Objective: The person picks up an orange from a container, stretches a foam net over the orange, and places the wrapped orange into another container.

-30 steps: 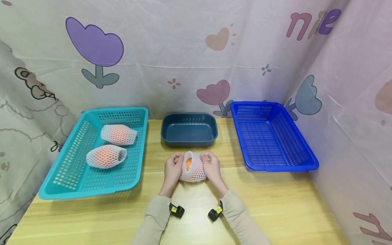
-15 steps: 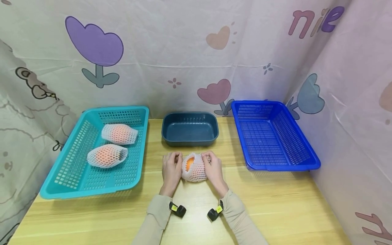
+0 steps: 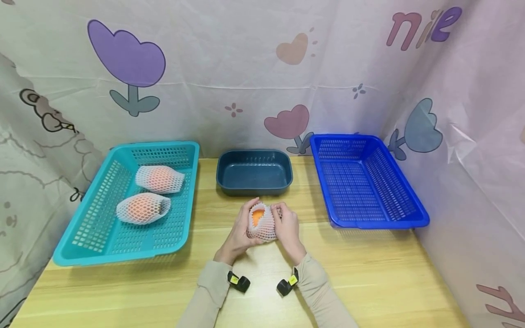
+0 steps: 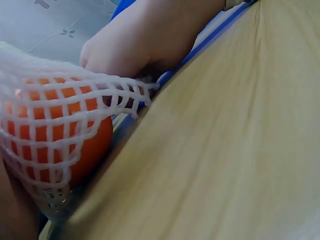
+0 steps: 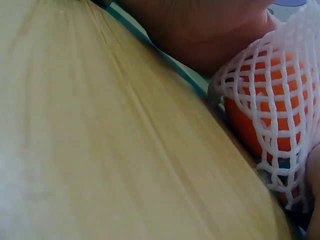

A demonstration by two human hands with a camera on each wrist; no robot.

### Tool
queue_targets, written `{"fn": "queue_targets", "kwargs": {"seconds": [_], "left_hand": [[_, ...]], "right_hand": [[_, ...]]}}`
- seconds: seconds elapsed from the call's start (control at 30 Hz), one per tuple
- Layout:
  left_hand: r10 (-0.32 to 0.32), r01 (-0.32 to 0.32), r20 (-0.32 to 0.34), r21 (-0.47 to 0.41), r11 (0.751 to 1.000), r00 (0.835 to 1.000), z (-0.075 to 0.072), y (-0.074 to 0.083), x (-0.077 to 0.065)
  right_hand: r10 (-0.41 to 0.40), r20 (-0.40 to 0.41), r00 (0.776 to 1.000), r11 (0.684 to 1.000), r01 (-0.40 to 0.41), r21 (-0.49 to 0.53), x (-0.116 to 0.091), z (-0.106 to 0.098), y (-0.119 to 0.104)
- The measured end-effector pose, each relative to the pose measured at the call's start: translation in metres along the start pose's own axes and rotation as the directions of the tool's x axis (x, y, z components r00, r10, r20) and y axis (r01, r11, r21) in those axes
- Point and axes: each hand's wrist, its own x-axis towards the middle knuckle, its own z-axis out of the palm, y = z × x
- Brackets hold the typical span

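Note:
Between my hands is an orange-coloured round fruit in a white foam net sleeve, above the near middle of the table. My left hand grips its left side, fingers along the far side and thumb near the front. On the right, my right hand pinches the end of the net. A gap at the upper left of the net shows bare fruit. In the left wrist view the net's mesh stretches over the smooth fruit, whose lower part is uncovered. The right hand's fingertips are partly hidden.
A turquoise basket at left holds two net-wrapped fruits. A dark blue-grey tub stands behind the hands. At right is a blue basket. A printed curtain hangs behind and beside the wooden table.
My left hand has shifted from pinching the net's left end to gripping round the fruit's left side. The wrapped fruit has moved slightly right. My right hand has stayed on the net.

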Motion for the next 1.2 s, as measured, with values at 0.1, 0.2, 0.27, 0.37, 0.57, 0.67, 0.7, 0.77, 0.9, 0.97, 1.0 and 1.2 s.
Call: {"fn": "queue_targets", "kwargs": {"seconds": [0.1,0.2,0.27,0.37,0.57,0.67,0.7,0.77,0.9,0.97,1.0,1.2], "left_hand": [[-0.103,0.103,0.002,0.011,0.995,0.995,0.002,0.000,-0.001],[-0.158,0.158,-0.009,0.037,0.987,0.987,0.003,0.000,0.000],[-0.171,0.171,-0.007,0.043,0.984,0.985,0.003,-0.001,-0.001],[-0.199,0.198,0.014,0.054,0.979,0.980,0.001,-0.002,-0.001],[-0.227,0.225,0.048,0.051,0.973,0.973,-0.002,-0.004,-0.002],[-0.229,0.226,0.052,0.056,0.972,0.972,-0.002,-0.005,-0.001],[-0.228,0.225,0.052,0.057,0.973,0.972,-0.002,-0.006,-0.001],[-0.227,0.224,0.050,0.055,0.973,0.973,-0.002,-0.006,0.000],[-0.230,0.228,0.043,0.050,0.972,0.972,-0.001,-0.007,0.000],[-0.243,0.241,0.036,0.049,0.969,0.969,-0.001,-0.007,0.000],[-0.251,0.249,0.030,0.047,0.967,0.968,-0.001,-0.007,-0.001],[-0.259,0.260,-0.016,0.027,0.965,0.966,0.000,-0.008,-0.003]], "right_hand": [[-0.073,-0.009,0.997,0.975,0.070,-0.209,-0.002,-0.001,0.000],[-0.112,0.014,0.994,0.933,0.110,-0.344,-0.004,-0.002,-0.001],[-0.117,0.033,0.993,0.917,0.120,-0.380,-0.004,-0.002,-0.001],[-0.111,0.055,0.992,0.916,0.123,-0.382,-0.005,-0.001,0.000],[-0.141,-0.014,0.990,0.977,0.137,-0.165,-0.006,0.001,0.004],[-0.144,-0.090,0.985,0.980,0.155,0.124,-0.007,-0.001,0.005],[-0.150,-0.108,0.983,0.961,0.171,0.219,-0.008,-0.002,0.005],[-0.179,-0.116,0.977,0.904,0.210,0.372,-0.009,-0.007,0.004],[-0.258,-0.030,0.966,0.818,0.235,0.526,-0.013,-0.021,-0.004],[-0.258,0.049,0.965,0.815,0.190,0.548,-0.015,-0.030,-0.009],[-0.245,0.091,0.965,0.827,0.159,0.540,-0.016,-0.035,-0.012],[-0.178,0.273,0.945,0.878,0.028,0.477,-0.017,-0.050,-0.020]]}}
